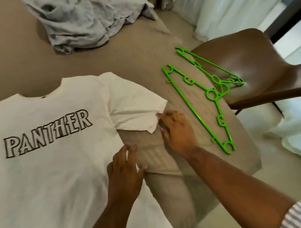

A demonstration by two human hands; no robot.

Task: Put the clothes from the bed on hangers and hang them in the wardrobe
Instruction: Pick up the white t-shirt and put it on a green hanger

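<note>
Two hangers of green plastic lie flat on the right side of the bed (130, 56), well apart from both hands: the near hanger (211, 94) points its hook toward the brown chair (253, 64) beside the bed, and the far hanger (215, 78) overlaps it at the hook end and reaches over the bed's edge onto the chair seat. A white T-shirt (50, 181) printed with "PANTHER" is spread out flat on the near left of the bed, its neck toward the far side and its right sleeve stretched toward the hangers. The left hand (124, 173) rests on the shirt's right side edge below the sleeve, fingers loosely bent and thumb spread, gripping nothing. The right hand (176, 131) lies just to the right of it, its fingertips (160, 117) touching the sleeve's hem; blur hides whether they pinch the cloth. A crumpled grey garment (79, 24) sits at the far end of the bed. White curtains (227, 2) hang at the far right.
</note>
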